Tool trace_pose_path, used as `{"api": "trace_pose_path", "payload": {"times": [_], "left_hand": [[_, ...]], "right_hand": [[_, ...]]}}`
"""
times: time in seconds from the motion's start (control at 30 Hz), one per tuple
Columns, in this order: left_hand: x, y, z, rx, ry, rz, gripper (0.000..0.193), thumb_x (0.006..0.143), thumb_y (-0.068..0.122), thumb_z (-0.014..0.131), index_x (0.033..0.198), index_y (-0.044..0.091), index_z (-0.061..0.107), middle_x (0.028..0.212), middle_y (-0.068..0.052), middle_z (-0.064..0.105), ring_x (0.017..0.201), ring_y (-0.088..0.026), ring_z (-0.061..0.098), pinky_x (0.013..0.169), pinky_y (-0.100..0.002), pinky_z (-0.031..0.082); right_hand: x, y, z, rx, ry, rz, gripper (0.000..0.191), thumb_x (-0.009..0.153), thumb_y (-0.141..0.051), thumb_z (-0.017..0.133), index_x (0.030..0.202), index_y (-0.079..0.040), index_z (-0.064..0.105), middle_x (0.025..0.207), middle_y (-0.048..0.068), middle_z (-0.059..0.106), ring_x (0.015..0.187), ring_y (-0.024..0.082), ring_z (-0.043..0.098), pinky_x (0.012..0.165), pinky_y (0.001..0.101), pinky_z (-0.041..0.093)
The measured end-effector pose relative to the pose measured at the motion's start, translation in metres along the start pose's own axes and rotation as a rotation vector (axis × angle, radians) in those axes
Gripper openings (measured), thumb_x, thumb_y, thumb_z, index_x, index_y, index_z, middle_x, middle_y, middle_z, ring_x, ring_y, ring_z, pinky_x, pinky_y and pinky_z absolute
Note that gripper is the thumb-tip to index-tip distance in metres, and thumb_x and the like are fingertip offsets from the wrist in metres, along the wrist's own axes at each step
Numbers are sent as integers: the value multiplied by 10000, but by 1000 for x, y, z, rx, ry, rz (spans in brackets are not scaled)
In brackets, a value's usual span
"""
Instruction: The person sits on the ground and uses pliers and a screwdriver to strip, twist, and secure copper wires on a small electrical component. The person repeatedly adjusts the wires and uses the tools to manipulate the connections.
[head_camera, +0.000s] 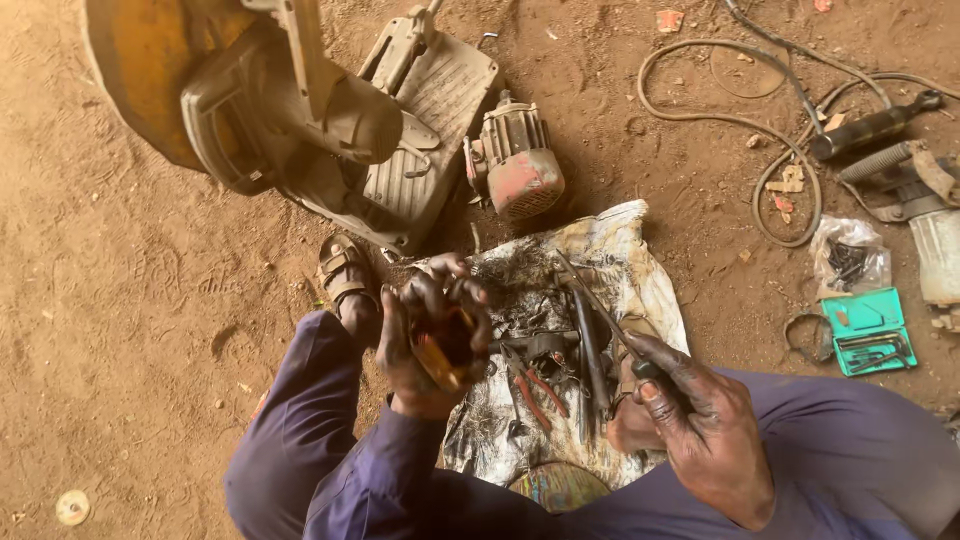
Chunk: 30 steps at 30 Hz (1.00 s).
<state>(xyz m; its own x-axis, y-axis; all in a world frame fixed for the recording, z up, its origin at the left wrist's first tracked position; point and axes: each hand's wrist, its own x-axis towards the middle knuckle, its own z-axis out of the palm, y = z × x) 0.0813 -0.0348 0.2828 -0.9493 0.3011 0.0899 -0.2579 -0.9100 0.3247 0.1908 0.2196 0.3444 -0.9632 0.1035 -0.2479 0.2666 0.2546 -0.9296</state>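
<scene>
Support surface: bare reddish-brown dirt floor (150, 330), scuffed with footprints and strewn with small stones. Lying directly on it: a grimy white woven sack cloth (640, 290), spread flat and stained black; a large dusty grey chop saw with a yellow blade guard (300, 110), upper left; a small red-and-grey electric motor (515, 160), just beside the saw's base; a looped grey rubber hose (740, 120), upper right; a black-handled power tool (870, 130) near the hose; a clear plastic bag of dark small parts (850, 260); an open teal plastic case of bits (868, 330), just below the bag; a pale round disc (72, 507), lower left.
</scene>
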Motion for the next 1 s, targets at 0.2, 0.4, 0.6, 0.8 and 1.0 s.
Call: {"api": "trace_pose_path", "payload": {"times": [0.2, 0.4, 0.6, 0.8, 1.0], "left_hand": [[-5, -8, 16, 183, -85, -26, 491, 1097, 518, 502, 1083, 29, 542, 1310, -169, 465, 1012, -220, 601, 584, -274, 519], [-12, -12, 31, 324, -99, -85, 551, 1064, 578, 566, 1135, 31, 544, 1317, -150, 444, 1121, -233, 581, 698, -289, 526], [-20, -34, 54, 682, -210, -23, 627, 1022, 643, 583, 1218, 50, 538, 1285, -155, 479, 1139, -261, 662, 730, -324, 643], [-39, -65, 78, 689, -149, 109, 600, 1014, 574, 667, 1252, 39, 537, 1288, -174, 492, 1158, -323, 662, 912, -472, 670], [-54, -81, 80, 663, -48, 182, 596, 1021, 542, 679, 1264, 21, 521, 1260, -205, 518, 1138, -358, 698, 1006, -549, 652]], "right_hand": [[-3, 2, -5, -56, 19, -76, 436, 962, -85, 610, 1397, -52, 607, 677, 22, 604, 596, 83, 542, 548, 283, 534], [-2, 9, 2, 557, -84, -13, 576, 962, -75, 616, 1504, -38, 427, 964, 68, 636, 580, 87, 516, 510, 283, 572], [3, 3, 16, 310, -40, 2, 579, 816, 5, 804, 1342, 23, 562, 1004, 71, 643, 838, 121, 597, 726, 286, 554], [1, -13, 16, 609, -90, 12, 554, 869, 59, 752, 1350, -2, 482, 1025, 68, 664, 979, 112, 627, 848, 261, 528], [-2, -13, 13, 597, -96, -66, 529, 887, 126, 697, 1357, -8, 493, 1034, 46, 588, 970, 100, 587, 853, 246, 508]]}}
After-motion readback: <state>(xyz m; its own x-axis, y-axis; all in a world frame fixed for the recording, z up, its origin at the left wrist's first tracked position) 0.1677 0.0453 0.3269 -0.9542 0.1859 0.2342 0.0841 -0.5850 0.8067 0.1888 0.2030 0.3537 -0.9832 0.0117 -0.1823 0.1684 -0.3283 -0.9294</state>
